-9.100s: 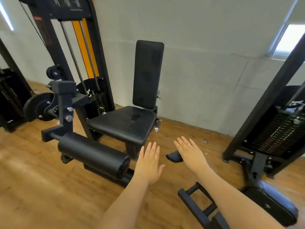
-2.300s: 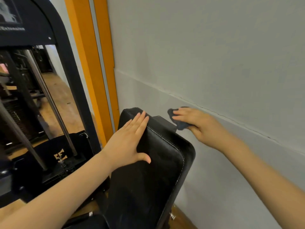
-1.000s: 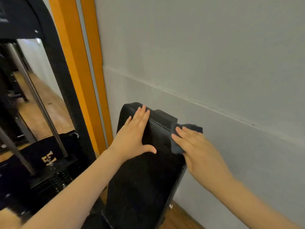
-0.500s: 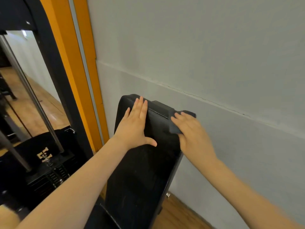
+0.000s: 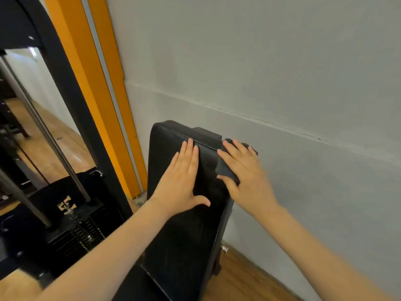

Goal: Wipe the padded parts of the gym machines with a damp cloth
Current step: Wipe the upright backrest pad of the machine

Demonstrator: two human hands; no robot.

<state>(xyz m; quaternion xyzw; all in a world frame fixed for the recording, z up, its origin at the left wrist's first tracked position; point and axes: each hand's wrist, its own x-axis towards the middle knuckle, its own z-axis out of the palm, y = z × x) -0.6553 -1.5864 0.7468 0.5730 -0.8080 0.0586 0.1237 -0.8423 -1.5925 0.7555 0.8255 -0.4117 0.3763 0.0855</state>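
The tall black padded backrest [image 5: 186, 235], smooth vinyl with a stitched seam along its rounded top, stands upright close to the pale grey plaster wall [image 5: 282, 72] (a hairline crack runs across it). The left hand [image 5: 182, 183] lies flat on the pad, fingers straight. The right hand [image 5: 245, 177] presses a small dark blue-grey damp cloth [image 5: 225, 170] against the pad's upper right edge, fingers extended over it.
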